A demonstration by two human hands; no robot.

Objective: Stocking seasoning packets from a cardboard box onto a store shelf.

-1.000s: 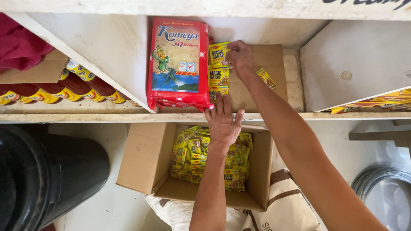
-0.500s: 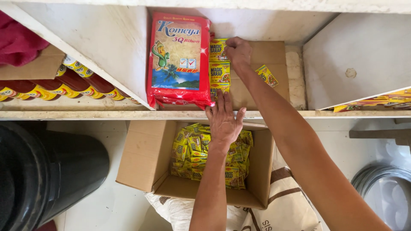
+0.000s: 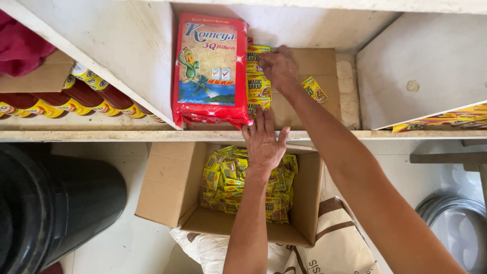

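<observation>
White shelving stood above a floor where an open cardboard box (image 3: 172, 187) of yellow sachets was seen. Past the box, the left hand (image 3: 264, 144) was laid spread on the shelf edge (image 3: 101, 135). Further back, stacked yellow sachets (image 3: 257, 86) were pressed flat under the right hand (image 3: 278, 66); they were judged light, limp and slippery, best pinched by their edges.

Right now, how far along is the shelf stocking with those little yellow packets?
Early on, it seems. A short stack of yellow sachets already stands on the shelf beside the red bag. The right hand is pressed against that stack while the left hand rests on the shelf edge. The cardboard box below holds many more packets.
</observation>
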